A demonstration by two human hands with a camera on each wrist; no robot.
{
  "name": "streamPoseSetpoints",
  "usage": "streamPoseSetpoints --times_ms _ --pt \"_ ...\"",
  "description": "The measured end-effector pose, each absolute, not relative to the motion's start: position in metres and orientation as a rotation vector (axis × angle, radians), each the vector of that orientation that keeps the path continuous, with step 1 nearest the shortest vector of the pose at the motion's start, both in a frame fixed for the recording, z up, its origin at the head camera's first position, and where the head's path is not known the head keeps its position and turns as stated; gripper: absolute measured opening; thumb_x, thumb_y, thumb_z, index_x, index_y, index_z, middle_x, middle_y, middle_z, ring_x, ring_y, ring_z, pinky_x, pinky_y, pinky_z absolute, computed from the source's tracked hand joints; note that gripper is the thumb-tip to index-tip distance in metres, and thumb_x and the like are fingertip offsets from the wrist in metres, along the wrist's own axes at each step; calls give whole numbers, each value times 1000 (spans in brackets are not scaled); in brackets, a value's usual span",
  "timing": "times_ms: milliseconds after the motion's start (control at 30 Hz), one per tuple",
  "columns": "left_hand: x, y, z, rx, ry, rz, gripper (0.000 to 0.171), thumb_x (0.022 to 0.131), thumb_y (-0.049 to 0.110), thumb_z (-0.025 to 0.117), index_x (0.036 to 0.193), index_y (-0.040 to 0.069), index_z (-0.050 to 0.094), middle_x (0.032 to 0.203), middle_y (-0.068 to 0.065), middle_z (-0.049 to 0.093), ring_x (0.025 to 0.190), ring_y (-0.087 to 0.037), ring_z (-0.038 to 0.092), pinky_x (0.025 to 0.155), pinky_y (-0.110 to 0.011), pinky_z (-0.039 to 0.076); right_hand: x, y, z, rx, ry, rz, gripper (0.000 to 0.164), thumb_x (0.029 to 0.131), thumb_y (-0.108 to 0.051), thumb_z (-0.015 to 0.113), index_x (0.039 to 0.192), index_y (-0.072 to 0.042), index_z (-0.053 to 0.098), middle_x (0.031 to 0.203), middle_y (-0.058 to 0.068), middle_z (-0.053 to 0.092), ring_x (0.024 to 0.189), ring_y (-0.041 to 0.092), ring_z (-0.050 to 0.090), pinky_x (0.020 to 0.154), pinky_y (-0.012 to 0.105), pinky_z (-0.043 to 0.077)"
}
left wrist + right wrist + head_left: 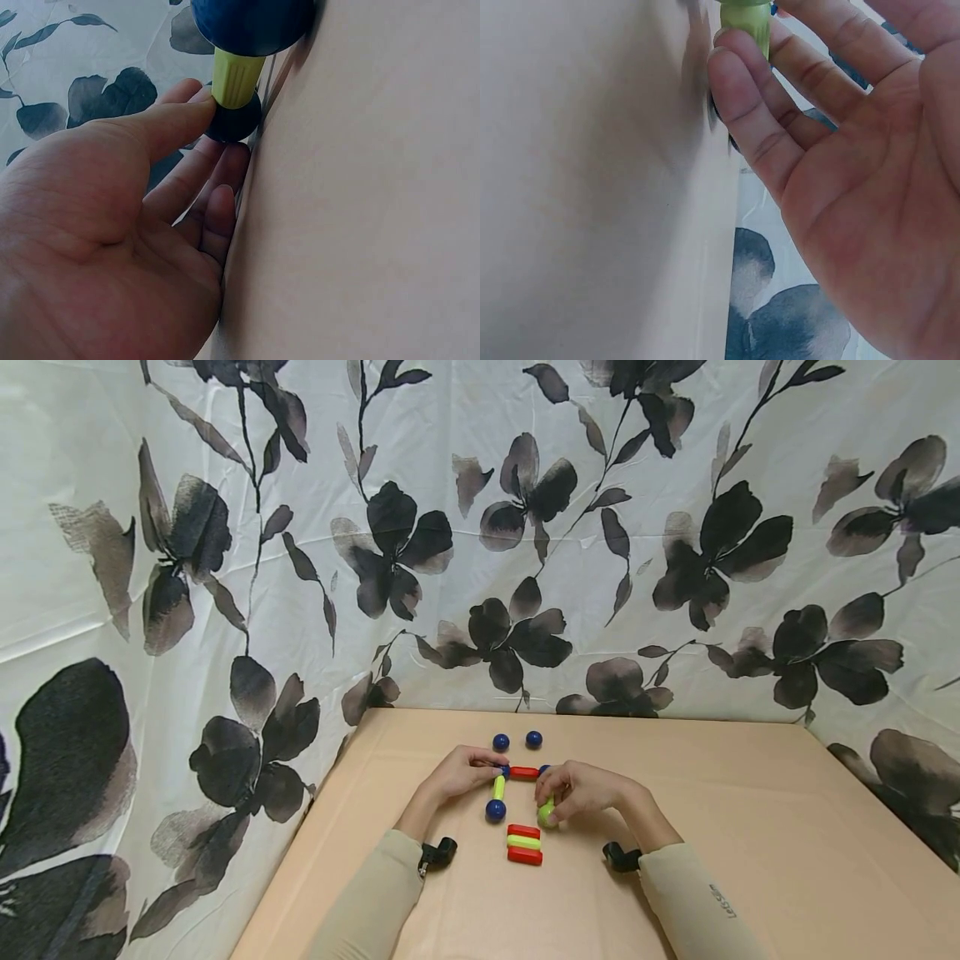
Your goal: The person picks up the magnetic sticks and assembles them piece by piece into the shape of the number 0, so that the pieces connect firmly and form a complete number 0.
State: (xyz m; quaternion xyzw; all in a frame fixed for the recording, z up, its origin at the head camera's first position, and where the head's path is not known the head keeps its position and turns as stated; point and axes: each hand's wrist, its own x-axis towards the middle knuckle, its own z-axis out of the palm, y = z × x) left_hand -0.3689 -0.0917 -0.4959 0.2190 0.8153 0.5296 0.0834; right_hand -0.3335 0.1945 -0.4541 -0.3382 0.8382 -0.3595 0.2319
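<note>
Near the far half of the table, my left hand (pixel 467 772) pinches a blue ball (pixel 234 124) between thumb and fingers. A yellow-green stick (pixel 498 788) runs from that ball to a second blue ball (pixel 495 811) nearer the front. From the same corner a red stick (pixel 523 773) leads right to another blue ball (pixel 545 770), partly covered by my right hand (pixel 583 792). The right thumb and fingers grip a lime-green ball (pixel 547 814), and a green stick (pixel 746 26) joined at it shows beside the fingers in the right wrist view.
Two loose blue balls, one on the left (pixel 501 742) and one on the right (pixel 533 740), sit behind the hands. In front lie two red sticks (pixel 524 856) with a yellow-green stick (pixel 523 842) between them. A flowered cloth (pixel 450 560) hangs behind the table (pixel 720 793).
</note>
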Motion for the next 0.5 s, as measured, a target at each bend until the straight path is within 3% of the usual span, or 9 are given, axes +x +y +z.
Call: streamPoseSetpoints --times_ms 333,500 --pt "-372 -91 -500 664 2440 1601 19 97 17 75 114 15 80 117 -4 77 94 -12 66 85 -26 54 -334 197 -456 -934 2348 -990 19 85 -10 84 103 -7 79 125 13 67 93 25 60 79 30 50" --pt "-371 -91 -501 663 2450 1606 18 97 16 75 114 16 81 114 -4 78 93 -12 66 86 -28 54 -333 197 -456 -918 2364 -987 20 85 -10 84 104 -6 79 125 11 67 92 23 59 79 30 49"
